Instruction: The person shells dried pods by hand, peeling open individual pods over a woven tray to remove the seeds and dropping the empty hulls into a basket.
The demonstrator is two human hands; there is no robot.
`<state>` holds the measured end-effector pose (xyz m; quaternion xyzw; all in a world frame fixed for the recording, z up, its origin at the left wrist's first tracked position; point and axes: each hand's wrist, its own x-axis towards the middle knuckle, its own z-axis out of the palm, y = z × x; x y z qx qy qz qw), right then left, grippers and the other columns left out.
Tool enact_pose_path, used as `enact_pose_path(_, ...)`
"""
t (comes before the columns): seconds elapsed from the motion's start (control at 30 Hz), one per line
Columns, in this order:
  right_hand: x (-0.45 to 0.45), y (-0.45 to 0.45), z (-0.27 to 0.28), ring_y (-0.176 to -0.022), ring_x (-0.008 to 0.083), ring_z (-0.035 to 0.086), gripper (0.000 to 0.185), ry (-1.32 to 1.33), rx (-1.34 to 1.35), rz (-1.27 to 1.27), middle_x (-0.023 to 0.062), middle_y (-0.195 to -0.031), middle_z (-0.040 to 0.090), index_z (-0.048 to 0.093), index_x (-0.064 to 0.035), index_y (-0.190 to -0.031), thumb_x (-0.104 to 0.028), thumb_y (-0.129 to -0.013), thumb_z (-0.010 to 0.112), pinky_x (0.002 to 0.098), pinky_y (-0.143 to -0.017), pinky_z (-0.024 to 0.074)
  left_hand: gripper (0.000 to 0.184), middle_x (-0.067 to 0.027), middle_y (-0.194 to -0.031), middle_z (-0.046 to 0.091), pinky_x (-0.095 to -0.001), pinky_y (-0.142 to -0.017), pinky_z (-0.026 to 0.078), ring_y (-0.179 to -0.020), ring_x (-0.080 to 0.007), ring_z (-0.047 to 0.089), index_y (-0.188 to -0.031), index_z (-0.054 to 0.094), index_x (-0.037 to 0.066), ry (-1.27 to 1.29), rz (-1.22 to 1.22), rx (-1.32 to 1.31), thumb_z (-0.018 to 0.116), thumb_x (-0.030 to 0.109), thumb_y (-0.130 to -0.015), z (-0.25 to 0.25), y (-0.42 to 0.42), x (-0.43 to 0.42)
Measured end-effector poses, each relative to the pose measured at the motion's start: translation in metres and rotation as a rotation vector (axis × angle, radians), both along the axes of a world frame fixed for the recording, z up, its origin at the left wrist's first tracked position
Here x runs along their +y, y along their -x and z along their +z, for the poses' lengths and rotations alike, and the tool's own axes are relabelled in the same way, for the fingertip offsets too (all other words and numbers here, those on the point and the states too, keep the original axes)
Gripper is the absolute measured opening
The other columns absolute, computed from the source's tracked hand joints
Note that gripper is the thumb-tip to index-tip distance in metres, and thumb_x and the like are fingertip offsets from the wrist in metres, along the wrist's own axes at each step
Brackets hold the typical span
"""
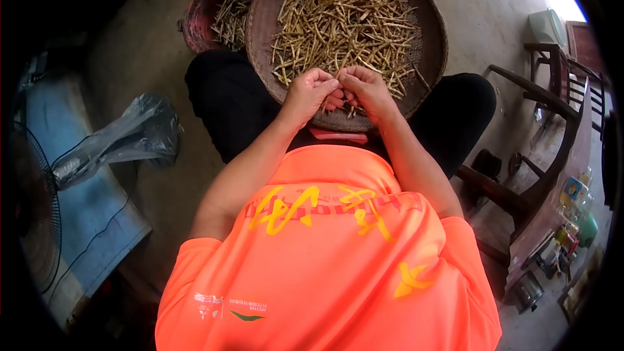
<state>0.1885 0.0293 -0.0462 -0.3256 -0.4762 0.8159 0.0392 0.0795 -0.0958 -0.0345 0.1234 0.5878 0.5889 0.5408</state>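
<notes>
At the far left, a fan (pixel 45 221) stands by a blue surface (pixel 107 247), with a clear plastic bag (pixel 153 133) at its edge. Next, a reddish tub (pixel 195 26) holds more slender dry pods (pixel 231 23), just beside the round woven tray (pixel 260 42), presumably to stay within reach. The tray sits between the person's knees, probably to keep its heaped pods (pixel 348 23) close and steady. Over its near rim, the left hand (pixel 309 94) and right hand (pixel 367 91) meet; each grip has thumb and fingers together, likely for fine control, though whether a pod is pinched there I cannot tell. Below, the orange shirt (pixel 331 260) carries large yellow characters and smaller print, turned away from the viewer and not surely readable. Rightward are a wooden chair (pixel 552 104) and a cluttered surface (pixel 526 247).
</notes>
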Motion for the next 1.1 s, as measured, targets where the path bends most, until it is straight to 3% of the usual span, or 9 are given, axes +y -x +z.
enact_pose_path(0.27, -0.007, 0.003, -0.004, -0.05, 0.0038, 0.047, 0.012, -0.088, -0.038, -0.028, -0.0021, -0.066, 0.055, 0.058, -0.0048, -0.087, -0.016, -0.088, 0.058, 0.0173, -0.044, 0.0369, 0.01, -0.0101, -0.077, 0.064, -0.0234, -0.053, 0.051, -0.06, -0.0148, 0.063, -0.091, 0.052, 0.001, 0.042, 0.006, 0.181, 0.052, 0.011, -0.093, -0.009, -0.011, 0.004)
enact_pose_path(0.5, -0.013, 0.004, -0.013, -0.048, 0.0048, 0.047, 0.011, -0.174, -0.083, -0.074, -0.0018, -0.063, 0.053, 0.056, -0.0047, -0.083, -0.015, -0.087, 0.056, 0.0185, -0.042, 0.0356, 0.012, -0.0076, -0.074, 0.063, -0.0222, -0.049, 0.048, -0.056, -0.0127, 0.061, -0.091, 0.052, 0.002, 0.061, 0.011, 0.146, 0.051, 0.014, -0.093, -0.013, -0.012, 0.004)
enact_pose_path(0.67, -0.019, 0.007, -0.017, -0.048, 0.0052, 0.048, 0.013, -0.175, -0.135, -0.098, -0.0006, -0.061, 0.054, 0.057, -0.0021, -0.079, -0.012, -0.087, 0.056, 0.0206, -0.043, 0.0386, 0.016, 0.0015, -0.061, 0.047, -0.0208, -0.039, 0.033, -0.045, -0.0065, 0.039, -0.086, 0.049, 0.009, 0.128, 0.075, 0.112, 0.044, 0.021, -0.095, -0.02, -0.017, 0.003)
enact_pose_path(0.77, -0.021, 0.007, -0.017, -0.047, 0.0052, 0.049, 0.013, -0.187, -0.131, -0.116, -0.0008, -0.06, 0.054, 0.057, -0.0024, -0.08, -0.014, -0.087, 0.057, 0.0205, -0.041, 0.0385, 0.017, 0.0024, -0.061, 0.044, -0.0221, -0.037, 0.03, -0.044, -0.0065, 0.035, -0.085, 0.048, 0.009, 0.111, 0.072, 0.184, 0.043, 0.022, -0.096, -0.027, -0.017, 0.002)
enact_pose_path(1.0, -0.018, 0.006, -0.008, -0.051, 0.0065, 0.049, 0.011, -0.033, -0.105, -0.082, 0.0007, -0.069, 0.055, 0.055, -0.0041, -0.087, -0.015, -0.087, 0.057, 0.0201, -0.043, 0.0397, 0.019, 0.0024, -0.062, 0.044, -0.0235, -0.048, 0.035, -0.053, -0.0066, 0.038, -0.083, 0.048, 0.008, 0.068, 0.064, 0.443, 0.044, 0.02, -0.096, -0.041, -0.014, 0.004)
enact_pose_path(1.1, -0.014, 0.004, -0.011, -0.054, 0.007, 0.051, 0.015, 0.063, -0.076, -0.077, 0.0013, -0.072, 0.056, 0.055, -0.004, -0.088, -0.019, -0.088, 0.059, 0.0202, -0.045, 0.0412, 0.018, -0.002, -0.062, 0.052, -0.0279, -0.051, 0.041, -0.056, -0.0108, 0.049, -0.082, 0.05, 0.004, 0.072, 0.051, 0.56, 0.048, 0.018, -0.093, -0.04, -0.012, 0.002)
